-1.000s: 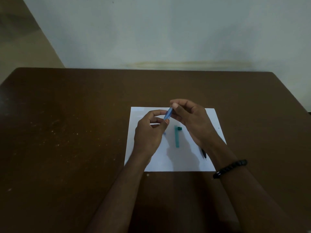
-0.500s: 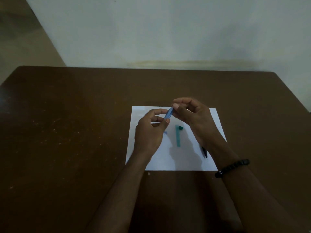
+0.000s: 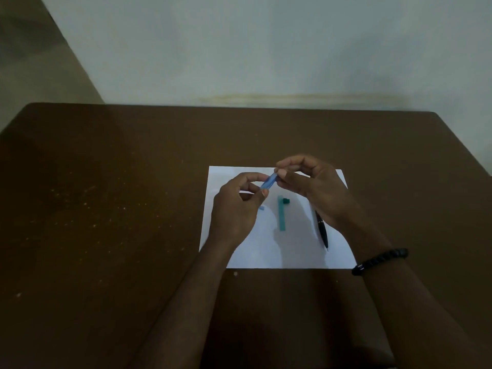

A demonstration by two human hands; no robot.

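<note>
Blue pen barrel is held above the white paper, left hand and right hand each pinching one end. The work looks midway, with teal barrel and green cap lying loose below.

No readable text, labels, brands or numbers anywhere. White sheet shows no writing. Blue tube, teal stick and black pen: any print too small and dim to tell.

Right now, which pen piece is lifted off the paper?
The blue tube, pinched by the left hand and right hand; teal tube and black pen lie flat.
</note>
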